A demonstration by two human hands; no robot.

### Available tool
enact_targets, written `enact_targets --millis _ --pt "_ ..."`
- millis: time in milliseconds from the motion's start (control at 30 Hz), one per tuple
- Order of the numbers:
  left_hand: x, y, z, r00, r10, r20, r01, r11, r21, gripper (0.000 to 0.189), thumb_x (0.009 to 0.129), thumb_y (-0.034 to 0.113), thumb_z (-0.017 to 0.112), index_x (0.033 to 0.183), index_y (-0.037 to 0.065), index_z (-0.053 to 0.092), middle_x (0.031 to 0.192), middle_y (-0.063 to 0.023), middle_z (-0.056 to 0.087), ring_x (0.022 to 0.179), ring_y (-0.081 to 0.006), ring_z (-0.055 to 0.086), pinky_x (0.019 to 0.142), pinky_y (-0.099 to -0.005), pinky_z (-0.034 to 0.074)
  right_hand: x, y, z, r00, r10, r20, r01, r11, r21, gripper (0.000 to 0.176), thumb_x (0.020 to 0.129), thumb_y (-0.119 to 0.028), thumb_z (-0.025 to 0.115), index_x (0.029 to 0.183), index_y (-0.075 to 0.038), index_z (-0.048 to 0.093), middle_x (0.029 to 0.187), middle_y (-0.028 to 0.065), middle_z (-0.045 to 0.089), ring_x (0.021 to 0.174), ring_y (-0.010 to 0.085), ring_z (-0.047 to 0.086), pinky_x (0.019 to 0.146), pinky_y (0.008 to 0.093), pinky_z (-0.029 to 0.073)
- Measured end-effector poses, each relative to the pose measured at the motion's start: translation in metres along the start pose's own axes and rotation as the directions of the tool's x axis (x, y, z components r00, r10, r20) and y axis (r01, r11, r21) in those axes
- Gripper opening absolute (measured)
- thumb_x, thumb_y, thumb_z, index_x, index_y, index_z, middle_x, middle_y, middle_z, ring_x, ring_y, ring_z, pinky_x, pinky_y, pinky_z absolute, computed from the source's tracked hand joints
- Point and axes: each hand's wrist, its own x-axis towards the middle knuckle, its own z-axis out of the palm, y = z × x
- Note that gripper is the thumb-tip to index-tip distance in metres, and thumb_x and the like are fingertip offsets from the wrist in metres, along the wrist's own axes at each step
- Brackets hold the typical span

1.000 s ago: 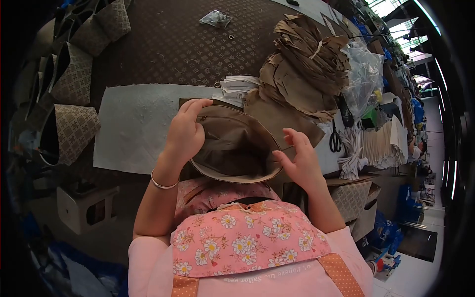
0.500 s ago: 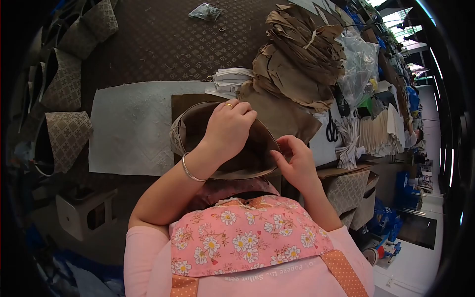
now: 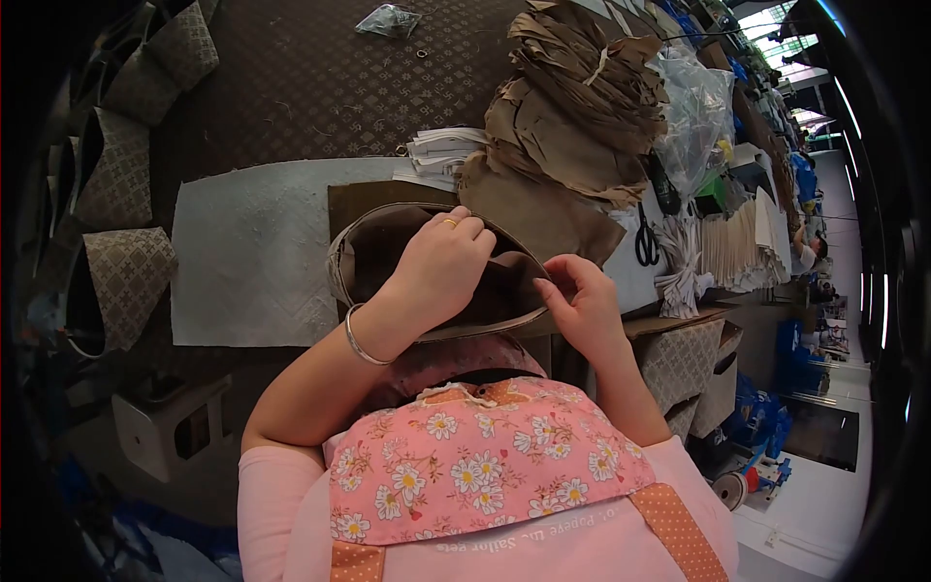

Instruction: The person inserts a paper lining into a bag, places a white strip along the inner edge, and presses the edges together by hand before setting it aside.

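A bag (image 3: 388, 233) with a brown lining stands at the table's near edge, its wide mouth facing up toward me. My left hand (image 3: 444, 257), with a ring and a bangle, reaches across the opening. Its fingers are curled at the far rim, and their tips are partly hidden. On the right side of the mouth, my right hand (image 3: 579, 296) pinches the rim between thumb and fingers. A brown fabric piece (image 3: 359, 201) lies flat beneath the bag's far side.
A pale grey sheet (image 3: 247, 257) covers the table on the left. Tied brown fabric pieces (image 3: 582, 116) are heaped behind, with black scissors (image 3: 646, 238) and white strips (image 3: 684, 262) to the right. Patterned bags (image 3: 126, 281) hang at far left. A stool (image 3: 170, 427) stands below.
My left hand has shifted slightly left and down along the far rim, and the lining inside the mouth has changed shape. My right hand keeps its pinch. The whole view has shifted a little.
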Motion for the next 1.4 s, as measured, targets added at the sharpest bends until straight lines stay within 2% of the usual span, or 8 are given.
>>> enact_targets --millis 433,600,800,933,1100,1233,1300,1400 --pt "-0.001 -0.003 0.014 0.908 -0.060 0.415 0.040 0.998 0.055 0.010 0.078 0.009 0.064 0.087 0.006 0.066 0.084 -0.0099 0.067 0.085 -0.0278 0.066 0.078 -0.0388 0.051 0.003 -0.003 -0.005 0.998 0.054 0.011 -0.054 0.998 -0.032 0.016 0.081 -0.008 0.074 0.090 0.002 0.065 0.076 0.0055 0.064 0.066 0.0102 0.059 0.060 0.0249 0.048" --pt "0.016 -0.007 0.017 0.735 -0.180 0.654 0.125 0.984 0.131 0.007 0.077 0.009 0.064 0.082 0.007 0.069 0.084 -0.0101 0.067 0.085 -0.0271 0.068 0.072 -0.0390 0.055 0.003 -0.003 -0.006 1.000 -0.015 -0.016 0.013 0.996 -0.092 0.015 0.080 -0.008 0.074 0.089 0.002 0.067 0.077 0.0088 0.065 0.065 0.0141 0.061 0.060 0.0263 0.049" --pt "0.010 -0.004 -0.007 0.960 -0.116 0.255 0.130 0.991 -0.037 0.005 0.076 0.007 0.064 0.081 0.007 0.067 0.088 -0.0095 0.067 0.086 -0.0276 0.067 0.074 -0.0388 0.053 0.003 0.004 -0.007 0.998 -0.035 -0.051 0.030 0.996 -0.086 0.015 0.080 -0.007 0.074 0.089 0.002 0.067 0.077 0.0091 0.065 0.066 0.0146 0.062 0.060 0.0267 0.049" --pt "0.011 -0.008 -0.030 0.991 -0.066 0.118 0.071 0.997 -0.033 0.007 0.076 0.007 0.065 0.083 0.007 0.066 0.093 -0.0083 0.066 0.097 -0.0265 0.064 0.082 -0.0381 0.050 0.007 0.002 -0.006 1.000 0.006 -0.027 -0.009 0.994 -0.106 0.015 0.081 -0.008 0.074 0.089 0.002 0.066 0.077 0.0088 0.064 0.066 0.0145 0.061 0.060 0.0265 0.049" --pt "0.004 -0.020 -0.057 0.966 -0.256 -0.035 0.258 0.959 0.118 0.026 0.076 0.003 0.065 0.101 0.008 0.069 0.114 -0.0068 0.062 0.114 -0.0247 0.056 0.098 -0.0382 0.042 0.019 -0.004 0.003 0.997 -0.029 -0.075 0.027 0.999 -0.025 0.011 0.080 -0.007 0.071 0.083 0.002 0.064 0.072 0.0073 0.060 0.063 0.0137 0.059 0.058 0.0261 0.048" --pt "-0.007 -0.044 -0.069 0.945 -0.326 0.014 0.313 0.918 0.242 0.038 0.079 0.001 0.061 0.115 0.010 0.066 0.106 -0.0095 0.066 0.107 -0.0263 0.060 0.089 -0.0374 0.047 0.029 0.005 0.000 0.997 -0.053 -0.053 0.047 0.993 -0.107 0.010 0.080 -0.006 0.070 0.081 0.001 0.064 0.070 0.0069 0.060 0.063 0.0135 0.058 0.058 0.0264 0.047" --pt "-0.005 -0.051 -0.078 0.800 -0.566 0.198 0.560 0.823 0.089 0.042 0.078 -0.005 0.055 0.115 0.009 0.067 0.110 -0.0127 0.067 0.104 -0.0298 0.063 0.088 -0.0377 0.049 0.034 0.006 -0.001 0.997 -0.051 -0.050 0.043 0.987 -0.156 0.010 0.080 -0.007 0.070 0.080 0.001 0.065 0.069 0.0070 0.060 0.062 0.0132 0.059 0.057 0.0271 0.047" --pt "-0.008 -0.060 -0.077 0.749 -0.586 0.309 0.629 0.775 -0.055 0.046 0.076 -0.009 0.050 0.115 0.007 0.067 0.109 -0.0160 0.068 0.100 -0.0334 0.065 0.087 -0.0377 0.051 0.039 0.004 0.001 0.999 -0.036 -0.035 0.028 0.980 -0.196 0.011 0.079 -0.012 0.070 0.080 -0.002 0.067 0.074 0.0100 0.063 0.065 0.0226 0.062 0.061 0.0334 0.050"
